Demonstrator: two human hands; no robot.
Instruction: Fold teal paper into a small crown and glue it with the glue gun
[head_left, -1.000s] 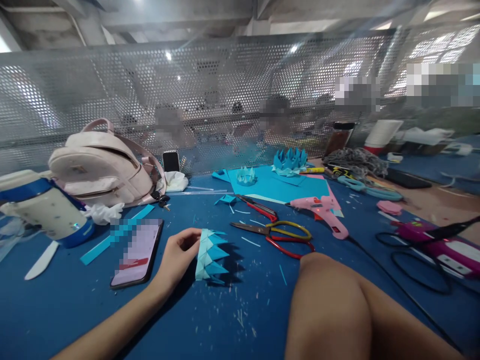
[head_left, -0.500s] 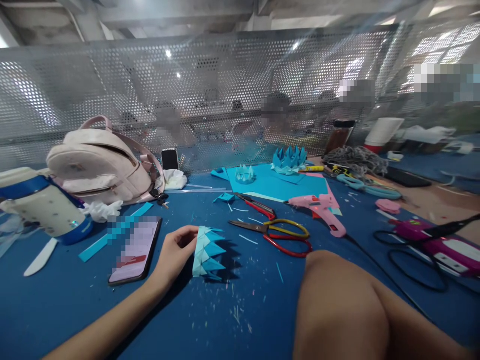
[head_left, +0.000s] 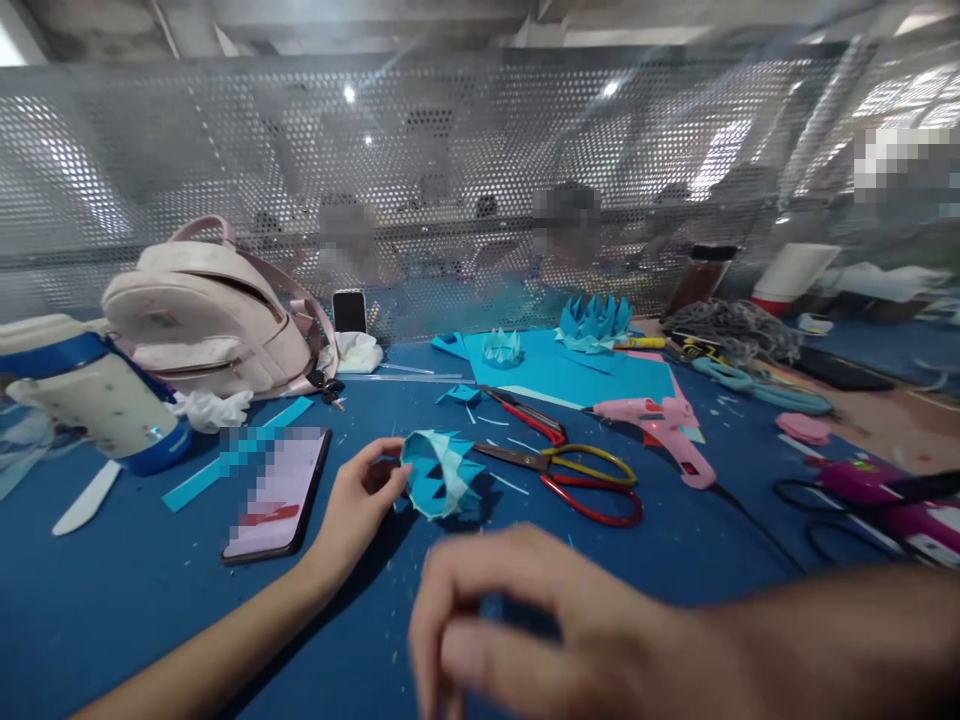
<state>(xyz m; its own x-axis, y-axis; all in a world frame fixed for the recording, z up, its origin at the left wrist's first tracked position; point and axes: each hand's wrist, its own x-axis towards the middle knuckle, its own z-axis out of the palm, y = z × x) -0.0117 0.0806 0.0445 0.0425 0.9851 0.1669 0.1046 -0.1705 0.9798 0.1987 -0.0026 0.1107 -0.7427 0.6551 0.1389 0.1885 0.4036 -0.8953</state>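
Note:
My left hand (head_left: 367,500) pinches the left edge of a blue folded-paper ring with points (head_left: 450,465), whose open side is turned toward me. Close to the camera, my right hand (head_left: 525,610) is blurred, its fingers curled; anything between the fingertips is too smeared to make out. Just right of the ring lie scissors (head_left: 592,480) with one yellow and one red handle. Behind them is a red cutter (head_left: 532,418). A pink glue gun (head_left: 660,430) rests further right, its cord running toward the front right.
Blue paper sheets (head_left: 540,370) at the back bear a small and a larger paper crown (head_left: 592,322). At left are a phone (head_left: 285,490), a bottle (head_left: 112,400) and a pale backpack (head_left: 202,320). A purple tool (head_left: 870,490) lies far right.
My right hand has come into view at the front centre, where a bare limb showed before. The paper ring has turned in my left hand, so its inside now shows.

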